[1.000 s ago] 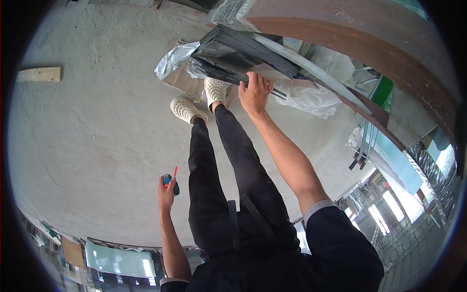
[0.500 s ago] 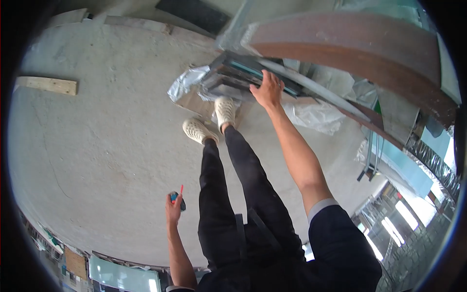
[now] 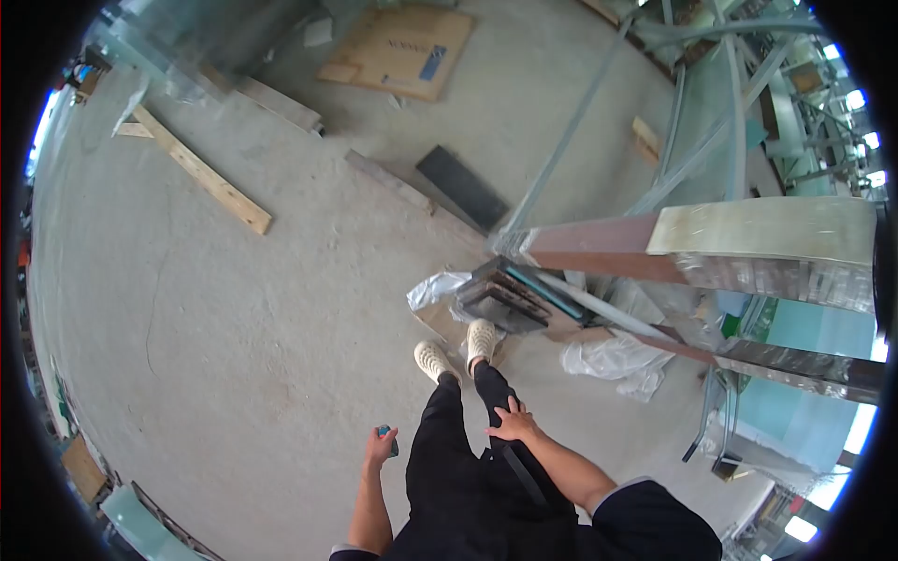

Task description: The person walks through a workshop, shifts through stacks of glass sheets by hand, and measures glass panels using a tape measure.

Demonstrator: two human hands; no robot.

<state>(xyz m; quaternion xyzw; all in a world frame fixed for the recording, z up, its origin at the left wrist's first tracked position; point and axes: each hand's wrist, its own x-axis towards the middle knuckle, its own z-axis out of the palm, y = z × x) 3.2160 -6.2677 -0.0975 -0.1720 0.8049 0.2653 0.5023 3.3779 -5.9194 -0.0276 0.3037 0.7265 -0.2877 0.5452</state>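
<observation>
While our left hand (image 3: 376, 451) encloses a probable tape measure (image 3: 383, 431), our right hand (image 3: 515, 424) splays empty on the leg (image 3: 491, 386), likely bracing.

Worn items: dark, near-black short-sleeved top (image 3: 645, 524), its sleeves ending in light grey bands (image 3: 613, 493). Black trousers (image 3: 438, 458), narrow in the leg, a dark flat strap (image 3: 526, 475) at the waist. One pair cream-white shoes (image 3: 433, 361), rounded toes, patterned with dark perforations or grooves.
</observation>
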